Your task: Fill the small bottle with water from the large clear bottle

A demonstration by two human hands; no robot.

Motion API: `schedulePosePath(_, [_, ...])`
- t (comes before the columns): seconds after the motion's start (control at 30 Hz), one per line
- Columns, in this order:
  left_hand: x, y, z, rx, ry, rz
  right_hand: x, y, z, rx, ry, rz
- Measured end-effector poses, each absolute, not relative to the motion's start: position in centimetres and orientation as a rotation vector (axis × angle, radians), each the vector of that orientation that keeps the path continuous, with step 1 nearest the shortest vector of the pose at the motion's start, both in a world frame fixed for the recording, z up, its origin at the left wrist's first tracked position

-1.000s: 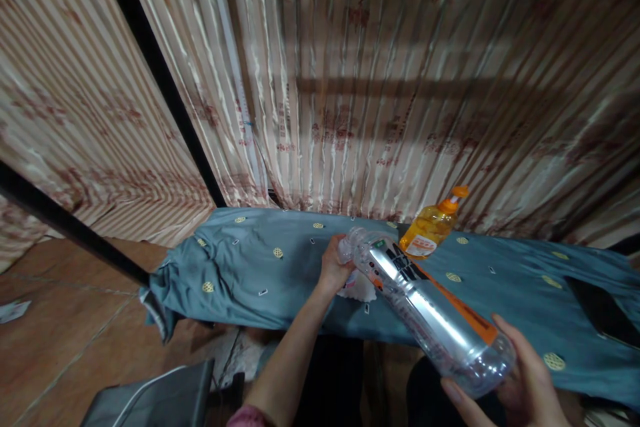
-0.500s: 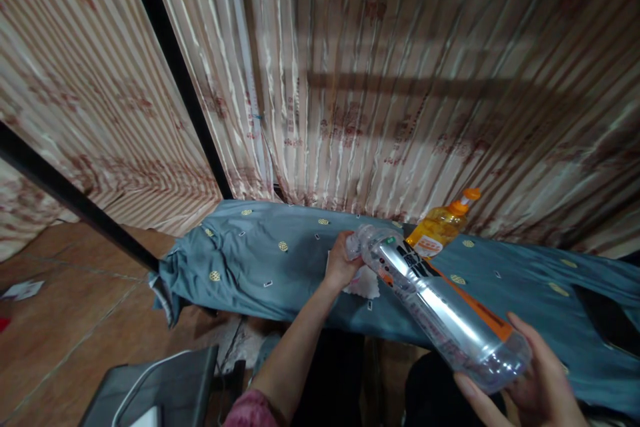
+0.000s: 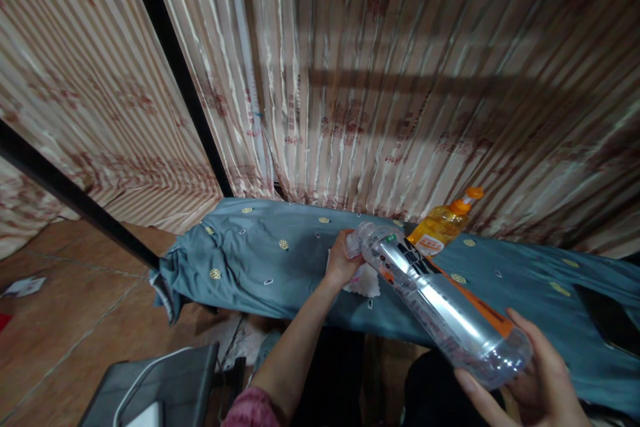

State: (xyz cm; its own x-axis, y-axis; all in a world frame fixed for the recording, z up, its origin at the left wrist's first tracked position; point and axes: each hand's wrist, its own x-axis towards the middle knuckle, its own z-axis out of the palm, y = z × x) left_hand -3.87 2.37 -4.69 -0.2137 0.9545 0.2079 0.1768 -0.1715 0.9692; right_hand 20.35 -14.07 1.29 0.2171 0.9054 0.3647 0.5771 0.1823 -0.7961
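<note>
Nearest, at right: right hand point(image 3: 543, 380), thumb and fingers pinching the base of a clear plastic bottle point(image 3: 445, 307). Bottle held aslant above the near edge of the cloth-covered table point(image 3: 295, 290), base near and right, neck far and left. Smooth plastic; were that pinch to loosen, the base could drop past the edge toward the lap. Farther, left hand point(image 3: 343, 263) curled round the neck, fingers partly hidden; a cap cannot be made out. Too hard a squeeze might buckle the thin wall. White paper point(image 3: 367, 282) lies beneath, near the left wrist; whether they touch cannot be told, but a low sweep could drag it. At right, a dark flat device point(image 3: 607, 317), well apart. Beyond the held bottle, a yellow soap bottle point(image 3: 440, 230); a far-ward swing could topple it against the striped curtain point(image 3: 350, 80).
</note>
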Motion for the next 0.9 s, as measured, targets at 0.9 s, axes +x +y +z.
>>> schedulePosePath(0.9, [-3.74,2.37,-4.48,1.327,1.417,1.452,21.15,-13.95,1.05,-1.465,-1.501,0.415])
